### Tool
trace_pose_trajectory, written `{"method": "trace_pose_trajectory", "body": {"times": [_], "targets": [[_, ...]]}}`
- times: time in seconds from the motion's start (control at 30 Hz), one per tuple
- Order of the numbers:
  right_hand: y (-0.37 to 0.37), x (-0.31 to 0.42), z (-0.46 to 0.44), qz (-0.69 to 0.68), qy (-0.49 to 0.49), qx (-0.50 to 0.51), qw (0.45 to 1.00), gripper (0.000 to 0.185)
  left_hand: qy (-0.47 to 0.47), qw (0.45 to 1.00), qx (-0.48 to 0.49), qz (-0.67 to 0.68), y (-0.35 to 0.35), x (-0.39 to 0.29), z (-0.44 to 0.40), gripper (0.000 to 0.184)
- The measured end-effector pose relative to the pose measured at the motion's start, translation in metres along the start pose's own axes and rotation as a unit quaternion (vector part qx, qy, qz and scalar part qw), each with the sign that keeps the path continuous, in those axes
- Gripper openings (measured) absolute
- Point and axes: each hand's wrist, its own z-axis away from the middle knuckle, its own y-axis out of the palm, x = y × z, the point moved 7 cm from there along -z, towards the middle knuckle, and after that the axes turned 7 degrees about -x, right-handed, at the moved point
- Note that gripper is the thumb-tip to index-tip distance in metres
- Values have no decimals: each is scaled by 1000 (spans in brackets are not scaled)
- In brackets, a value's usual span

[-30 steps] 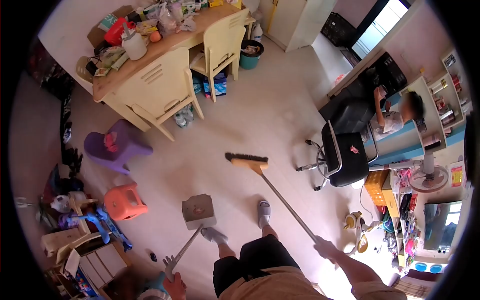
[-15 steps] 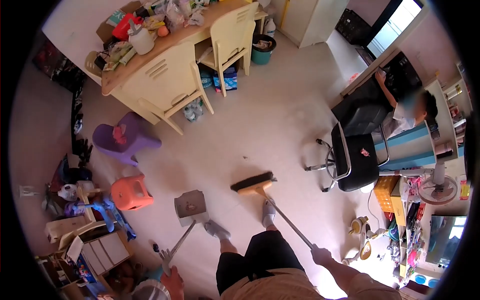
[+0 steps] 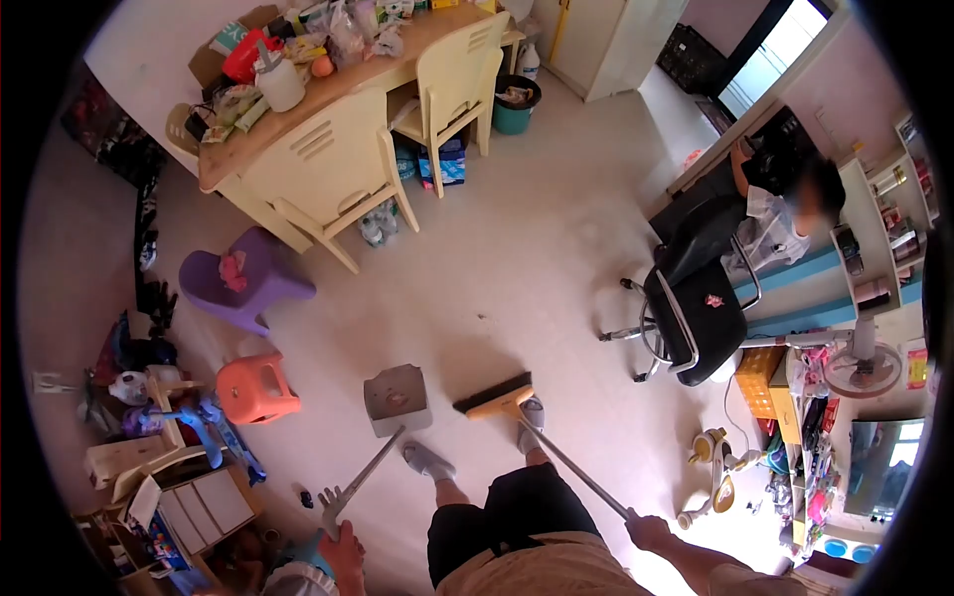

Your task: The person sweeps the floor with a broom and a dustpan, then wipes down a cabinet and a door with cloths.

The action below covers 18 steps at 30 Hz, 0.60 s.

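Observation:
My right hand (image 3: 648,532) is closed round the upper end of the broom's metal handle. The orange broom (image 3: 499,399) with dark bristles rests on the floor just in front of my right foot. My left hand (image 3: 344,556) grips the grey, comb-like top of the dustpan's handle, low in the view. The grey dustpan (image 3: 397,399) lies on the floor left of the broom, a little ahead of my left foot, with some debris in it. A small bit of debris (image 3: 483,317) lies on the floor beyond the broom.
Cream chairs (image 3: 325,164) stand by a cluttered table (image 3: 224,164), with a green bin (image 3: 513,109) beside them. Purple (image 3: 234,278) and orange (image 3: 256,388) stools are at left. A person (image 3: 770,226) is behind the black office chair (image 3: 696,313); a toy scooter (image 3: 714,477) stands at right.
The broom has been drawn back toward my feet, its head now near my right foot. The person at right has shifted, and the office chair has turned slightly. Both hands keep their holds.

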Motion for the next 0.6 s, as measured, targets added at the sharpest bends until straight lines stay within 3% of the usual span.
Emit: {"method": "trace_pose_trajectory", "body": {"times": [0.1, 0.17, 0.33, 0.43, 0.5, 0.57, 0.6], "targets": [[26, 7, -25, 15, -7, 9, 1000, 47, 4, 1000, 4, -8, -7, -7, 1, 21], [41, 11, -40, -11, -20, -37, 999, 45, 5, 1000, 4, -17, -15, -10, 4, 21], [3, 64, -75, -70, 26, -37, 997, 36, 16, 1000, -11, -5, -28, -14, 10, 23], [-23, 89, -90, -78, -17, -69, 994, 31, 27, 998, -52, -23, -31, -4, 9, 23], [-51, 104, -75, -76, -46, -68, 994, 27, 19, 999, -29, -37, -33, 1, 9, 22], [-94, 119, -43, -90, -14, -47, 995, 30, 11, 998, -8, -53, -37, 10, 7, 23], [-98, 122, -32, -134, -5, 11, 991, 33, 24, 999, 6, -38, -39, 15, 5, 22]]}}
